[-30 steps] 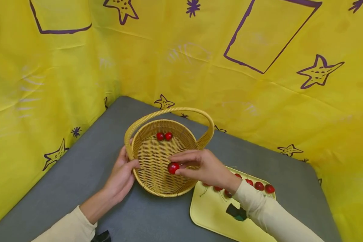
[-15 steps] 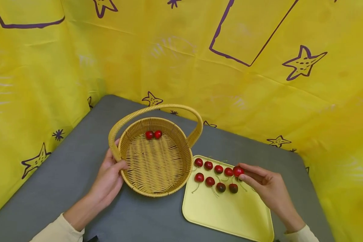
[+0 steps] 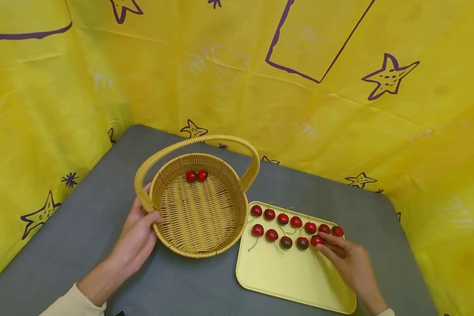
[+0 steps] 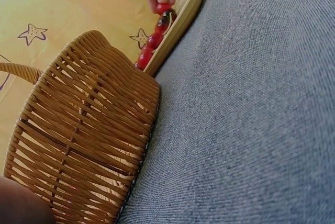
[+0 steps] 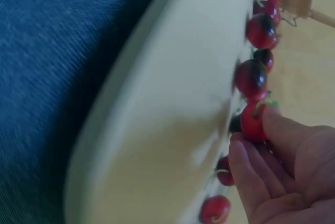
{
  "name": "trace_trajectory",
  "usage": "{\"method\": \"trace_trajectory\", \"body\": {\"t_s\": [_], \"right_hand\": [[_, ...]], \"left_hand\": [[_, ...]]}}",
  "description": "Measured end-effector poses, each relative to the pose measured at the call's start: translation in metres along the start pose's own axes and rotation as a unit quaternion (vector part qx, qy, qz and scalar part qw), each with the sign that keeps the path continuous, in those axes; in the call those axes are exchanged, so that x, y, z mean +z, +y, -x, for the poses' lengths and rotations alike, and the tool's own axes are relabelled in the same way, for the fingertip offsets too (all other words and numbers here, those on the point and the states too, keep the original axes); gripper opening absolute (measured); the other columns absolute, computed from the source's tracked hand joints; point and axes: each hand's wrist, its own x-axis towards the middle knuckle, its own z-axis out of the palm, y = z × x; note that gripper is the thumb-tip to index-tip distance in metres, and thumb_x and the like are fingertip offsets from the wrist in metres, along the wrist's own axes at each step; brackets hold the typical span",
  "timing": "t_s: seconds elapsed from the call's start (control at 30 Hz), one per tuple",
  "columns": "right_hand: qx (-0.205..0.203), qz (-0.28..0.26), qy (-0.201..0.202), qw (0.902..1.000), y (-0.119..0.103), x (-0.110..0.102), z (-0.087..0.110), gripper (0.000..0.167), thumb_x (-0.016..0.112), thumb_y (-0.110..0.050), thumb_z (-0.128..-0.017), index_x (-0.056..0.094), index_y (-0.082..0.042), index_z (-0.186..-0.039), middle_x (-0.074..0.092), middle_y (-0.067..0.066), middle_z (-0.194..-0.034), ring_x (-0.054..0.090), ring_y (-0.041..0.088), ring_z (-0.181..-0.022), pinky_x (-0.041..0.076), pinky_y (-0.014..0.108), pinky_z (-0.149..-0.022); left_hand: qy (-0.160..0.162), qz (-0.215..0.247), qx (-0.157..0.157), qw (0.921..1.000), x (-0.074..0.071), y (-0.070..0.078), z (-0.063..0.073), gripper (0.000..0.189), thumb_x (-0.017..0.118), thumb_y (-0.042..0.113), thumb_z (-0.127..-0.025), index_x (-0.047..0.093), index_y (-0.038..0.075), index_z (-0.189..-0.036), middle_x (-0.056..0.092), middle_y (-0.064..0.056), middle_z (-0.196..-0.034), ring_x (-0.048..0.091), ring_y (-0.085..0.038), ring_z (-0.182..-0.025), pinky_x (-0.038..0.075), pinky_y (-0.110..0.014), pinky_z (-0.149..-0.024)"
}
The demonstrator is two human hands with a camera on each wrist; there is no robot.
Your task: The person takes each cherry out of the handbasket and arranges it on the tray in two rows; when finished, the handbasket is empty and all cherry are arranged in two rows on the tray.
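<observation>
My left hand (image 3: 136,232) grips the left rim of a round wicker basket (image 3: 237,232), its thumb over the edge beside the foot of the arched handle. Two cherries (image 3: 196,176) lie together inside, against the far wall. My right hand (image 3: 351,263) pinches a red cherry (image 5: 255,121) between thumb and fingertips at the right end of the front row on a pale yellow tray (image 3: 284,281). Several stemmed cherries (image 3: 271,235) lie there in two rows along the tray's back side. The left wrist view shows the basket's woven side wall (image 4: 89,130) up close.
The basket stands just left of the tray, its rim at the tray's left edge in the head view. Both are on a grey table (image 3: 174,285). Yellow cloth (image 3: 221,87) with purple drawings hangs behind the table and along its sides.
My right hand has carried the cherry from over the basket rightward to the tray, then down to the front row's end. My left hand keeps its grip on the basket; the head view has shifted.
</observation>
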Motion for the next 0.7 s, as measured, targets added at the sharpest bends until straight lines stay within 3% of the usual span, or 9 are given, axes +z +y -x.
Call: {"method": "trace_trajectory", "body": {"t_s": [0.17, 0.37, 0.7], "right_hand": [[0.025, -0.028, -0.014, 0.9992, 0.002, 0.008, -0.001, 0.037, 0.084, -0.021, -0.091, 0.079, -0.009, -0.126, 0.08, 0.009, -0.108, 0.075, 0.004, -0.093, 0.055, 0.013, -0.075], [0.006, -0.042, -0.022, 0.9989, 0.0, 0.012, 0.0, 0.037, 0.084, -0.018, -0.091, 0.078, -0.009, -0.127, 0.08, 0.009, -0.113, 0.076, 0.007, -0.097, 0.056, 0.014, -0.077], [-0.005, 0.002, -0.005, 1.0, 0.0, 0.011, 0.001, 0.037, 0.084, -0.02, -0.091, 0.079, -0.011, -0.127, 0.079, 0.01, -0.115, 0.078, 0.015, -0.097, 0.054, 0.011, -0.074]], "left_hand": [[-0.012, 0.0, 0.012, 0.9999, -0.001, 0.0, 0.002, 0.095, 0.038, -0.019, -0.091, 0.014, 0.031, -0.169, 0.011, -0.005, -0.174, 0.02, -0.019, -0.152, 0.033, -0.025, -0.11], [-0.016, 0.0, 0.019, 0.9997, 0.0, 0.0, 0.002, 0.094, 0.037, -0.019, -0.091, 0.014, 0.029, -0.169, 0.01, -0.004, -0.174, 0.02, -0.019, -0.152, 0.032, -0.025, -0.11], [-0.009, 0.007, 0.013, 0.9998, 0.0, 0.0, 0.001, 0.094, 0.037, -0.019, -0.091, 0.014, 0.029, -0.169, 0.011, 0.001, -0.174, 0.019, -0.015, -0.152, 0.027, -0.028, -0.113]]}}
